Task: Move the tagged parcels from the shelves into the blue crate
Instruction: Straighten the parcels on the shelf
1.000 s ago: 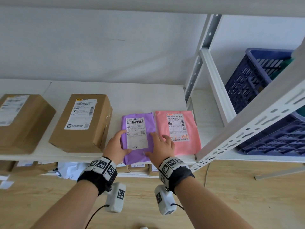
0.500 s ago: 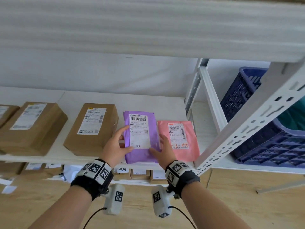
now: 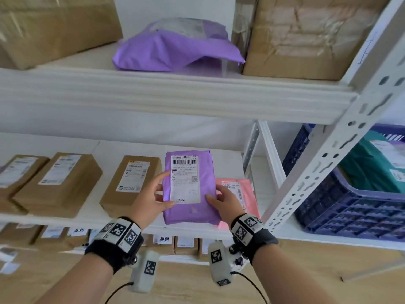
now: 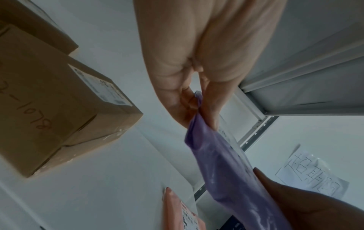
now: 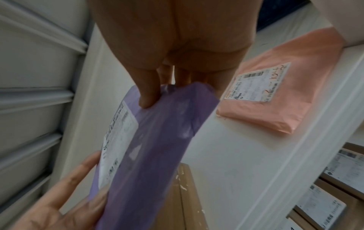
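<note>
A purple mailer parcel [image 3: 206,187] [image 4: 226,168] [image 5: 157,147] with a white label is lifted off the middle shelf [image 3: 87,218], tilted up toward me. My left hand [image 3: 153,196] [image 4: 197,109] pinches its left edge, thumb on the label. My right hand [image 3: 223,198] [image 5: 157,87] grips its right edge, thumb on top. A pink mailer [image 3: 245,194] [image 5: 279,93] [image 4: 183,210] lies flat on the shelf just right of it. The blue crate [image 3: 350,205] stands to the right beyond the shelf post, with a green parcel [image 3: 372,170] inside.
Brown labelled boxes [image 3: 133,185] [image 3: 59,183] [image 4: 59,109] sit left on the middle shelf. The upper shelf carries another purple mailer [image 3: 175,47] and large cardboard boxes [image 3: 306,36]. A white perforated post [image 3: 328,154] slants between parcel and crate. Small boxes [image 3: 184,244] line the shelf below.
Both hands have raised the purple parcel off the shelf and tilted it up. The view has swung upward, which brings the upper shelf into sight.
</note>
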{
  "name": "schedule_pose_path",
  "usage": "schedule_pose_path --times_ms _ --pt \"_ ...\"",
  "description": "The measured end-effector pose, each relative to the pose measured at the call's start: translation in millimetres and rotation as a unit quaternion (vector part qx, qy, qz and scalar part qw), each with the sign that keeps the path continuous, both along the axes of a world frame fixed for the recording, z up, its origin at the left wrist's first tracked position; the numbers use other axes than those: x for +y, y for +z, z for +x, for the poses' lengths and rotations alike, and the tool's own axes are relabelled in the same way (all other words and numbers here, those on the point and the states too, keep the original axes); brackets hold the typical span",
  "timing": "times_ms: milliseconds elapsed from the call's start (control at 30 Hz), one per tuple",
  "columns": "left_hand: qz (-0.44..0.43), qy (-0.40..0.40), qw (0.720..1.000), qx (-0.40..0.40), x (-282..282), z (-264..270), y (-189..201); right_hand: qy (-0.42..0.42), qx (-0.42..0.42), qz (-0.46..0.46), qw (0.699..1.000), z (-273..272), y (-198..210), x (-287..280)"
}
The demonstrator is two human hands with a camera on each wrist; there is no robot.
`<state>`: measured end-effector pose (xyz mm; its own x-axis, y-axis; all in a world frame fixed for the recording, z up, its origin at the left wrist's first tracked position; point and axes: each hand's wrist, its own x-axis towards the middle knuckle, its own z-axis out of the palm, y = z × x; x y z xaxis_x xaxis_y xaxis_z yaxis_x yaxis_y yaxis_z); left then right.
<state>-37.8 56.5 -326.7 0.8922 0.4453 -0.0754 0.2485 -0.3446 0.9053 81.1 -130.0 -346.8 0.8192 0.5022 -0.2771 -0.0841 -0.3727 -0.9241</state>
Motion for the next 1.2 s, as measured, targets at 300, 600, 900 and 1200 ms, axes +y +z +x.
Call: schedule_pose_path --times_ms 300,600,900,1200 --pt "0.012 0.003 1.000 -0.021 -6 -9 29 -0.006 -0.030 0.029 0.999 -8 35 -4" --pt "-0.074 0.066 0.994 -0.042 -29 -24 43 -0.030 -0.051 0.050 0.997 -22 47 -25" --pt "-0.076 0.033 0.996 -0.031 -44 -31 42 -0.039 -0.055 0.038 0.997 -27 41 -32" --pt "-0.066 0.053 0.995 -0.049 -47 -27 43 -0.028 -0.082 0.011 0.996 -31 46 -32"
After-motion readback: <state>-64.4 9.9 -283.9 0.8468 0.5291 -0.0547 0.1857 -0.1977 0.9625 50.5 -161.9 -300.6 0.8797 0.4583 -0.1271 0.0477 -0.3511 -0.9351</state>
